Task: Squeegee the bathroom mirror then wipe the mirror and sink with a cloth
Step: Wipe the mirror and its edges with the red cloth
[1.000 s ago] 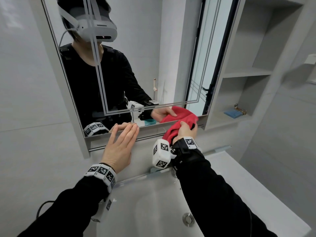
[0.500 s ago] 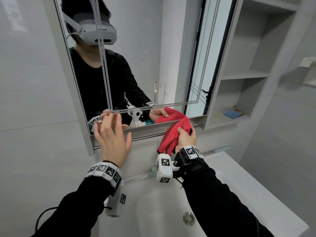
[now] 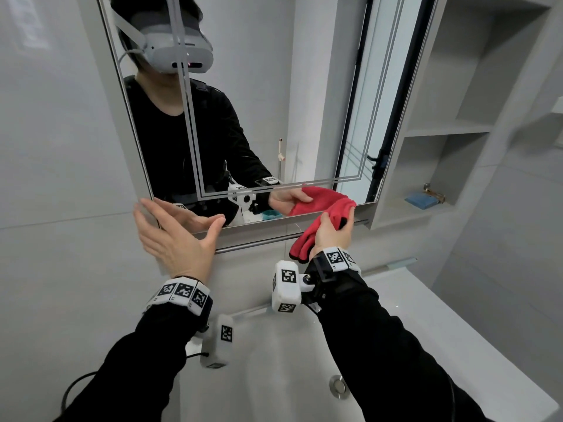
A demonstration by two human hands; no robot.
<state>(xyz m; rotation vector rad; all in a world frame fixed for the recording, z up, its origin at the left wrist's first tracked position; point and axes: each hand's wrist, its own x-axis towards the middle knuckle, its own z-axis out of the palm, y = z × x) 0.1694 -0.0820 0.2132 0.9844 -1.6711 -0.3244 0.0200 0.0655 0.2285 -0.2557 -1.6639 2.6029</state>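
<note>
A red cloth (image 3: 323,229), black sleeves (image 3: 393,360), a white sink (image 3: 405,324), and black-and-white checkered wristbands (image 3: 179,295).

A home bathroom: a frameless wall mirror (image 3: 259,102) is hanging over a white basin (image 3: 304,376) (grey recessed shelves (image 3: 441,129) beside).

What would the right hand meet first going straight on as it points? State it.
Most likely the mirror, near its lower right edge: the right hand pushes the red cloth toward it, so the cloth lands first. Depth is unclear.
</note>
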